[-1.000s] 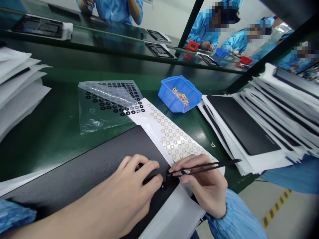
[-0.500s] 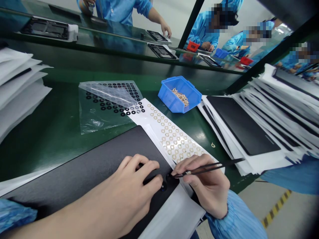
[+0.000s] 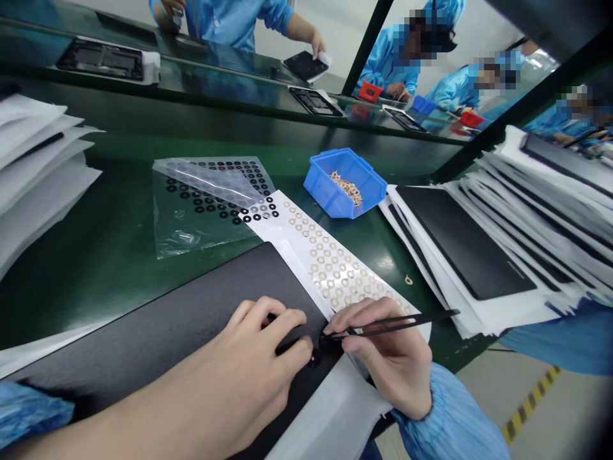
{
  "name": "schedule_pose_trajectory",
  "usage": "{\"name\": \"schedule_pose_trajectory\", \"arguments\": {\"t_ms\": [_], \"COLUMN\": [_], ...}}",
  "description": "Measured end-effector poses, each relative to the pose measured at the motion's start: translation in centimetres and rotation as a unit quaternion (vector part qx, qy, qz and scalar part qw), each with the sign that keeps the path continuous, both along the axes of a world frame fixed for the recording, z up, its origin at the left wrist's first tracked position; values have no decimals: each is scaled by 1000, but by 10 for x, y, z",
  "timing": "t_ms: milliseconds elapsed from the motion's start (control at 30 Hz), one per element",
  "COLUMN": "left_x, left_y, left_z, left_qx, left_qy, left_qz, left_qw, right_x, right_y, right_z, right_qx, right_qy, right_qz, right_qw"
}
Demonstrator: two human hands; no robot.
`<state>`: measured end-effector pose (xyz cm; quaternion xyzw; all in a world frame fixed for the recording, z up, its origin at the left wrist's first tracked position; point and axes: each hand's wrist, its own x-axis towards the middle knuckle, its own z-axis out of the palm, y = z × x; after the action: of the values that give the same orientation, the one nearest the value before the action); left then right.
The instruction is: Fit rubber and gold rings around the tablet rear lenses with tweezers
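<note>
A black panel (image 3: 201,313), much like a laptop lid, lies slanted in front of me. My left hand (image 3: 258,358) rests on it near its right end, fingers bent and apart; what lies under the fingertips is partly hidden. Black tweezers (image 3: 407,322) are held by my right hand (image 3: 387,358), tips down at the panel's right corner beside a small dark round spot (image 3: 328,338). Behind that hand is a white sheet (image 3: 345,268) with rows of pale ring stickers. A clear film (image 3: 177,223) with black rings, partly folded over, overlaps the sheet's far end.
A blue bin (image 3: 330,198) holds many small tan rings. One loose ring (image 3: 408,280) lies on the green table (image 3: 119,255). Stacked panels with white sheets (image 3: 469,243) stand right, more white sheets (image 3: 38,172) left. Co-workers (image 3: 230,25) sit beyond a raised shelf.
My right hand with the tweezers has shifted slightly left. My left hand stays on the panel. Across the shelf, a co-worker's hand has raised and tilted a dark panel.
</note>
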<state>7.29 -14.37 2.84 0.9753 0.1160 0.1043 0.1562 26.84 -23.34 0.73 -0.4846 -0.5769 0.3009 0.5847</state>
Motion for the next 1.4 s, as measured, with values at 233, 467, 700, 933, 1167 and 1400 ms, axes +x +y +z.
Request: {"name": "schedule_pose_trajectory", "arguments": {"t_ms": [233,467,700,933,1167,1400], "left_x": [-2,-3,-3,-4,-5,-6], "left_y": [3,2,1,0,1,1], "left_z": [-2,-3,-4,3,1,2], "left_qx": [6,-4,-12,13,45,9], "left_qy": [2,6,0,-1,-32,-32], "left_qz": [-13,-11,-11,-2,-6,-2], "left_qw": [1000,1000,1000,1000,998,999], "right_x": [-2,2,7,-46,-81,-62], "right_y": [1,2,35,154,201,184], "right_z": [2,3,38,47,19,48], "right_qx": [31,45,22,18,-26,-38], "right_qy": [66,85,-26,-123,-310,-331], "right_qz": [-6,-32,-35,65,116,81], "right_qw": [997,995,999,990,943,939]}}
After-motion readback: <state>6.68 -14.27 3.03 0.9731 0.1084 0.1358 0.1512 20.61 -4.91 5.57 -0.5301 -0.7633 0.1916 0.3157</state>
